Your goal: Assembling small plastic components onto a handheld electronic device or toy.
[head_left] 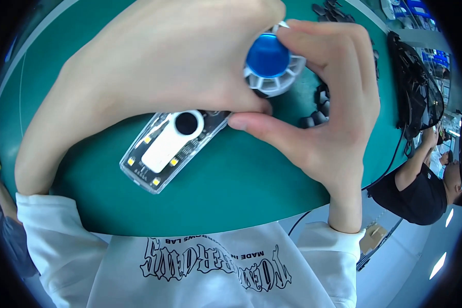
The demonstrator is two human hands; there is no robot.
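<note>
A small handheld fan lies tilted over the green table, its clear handle (164, 149) toward me, with a white strip, a black round button and several small yellow lights inside. Its round white spoked grille (277, 84) carries a shiny blue disc (268, 55) in the middle. My left hand (190, 56) reaches across from the left and is closed around the fan, hiding the part between handle and grille. My right hand (339, 87) pinches it from the right: the index fingertip presses the grille's rim by the blue disc, and the thumb tip touches the handle's edge.
Small black parts (318, 108) lie on the green table (231, 190) behind my right hand, with more dark parts (333, 10) farther back. A black mesh-like item (416, 82) and a cable sit at the right edge. A person in black (416, 190) is beyond at right.
</note>
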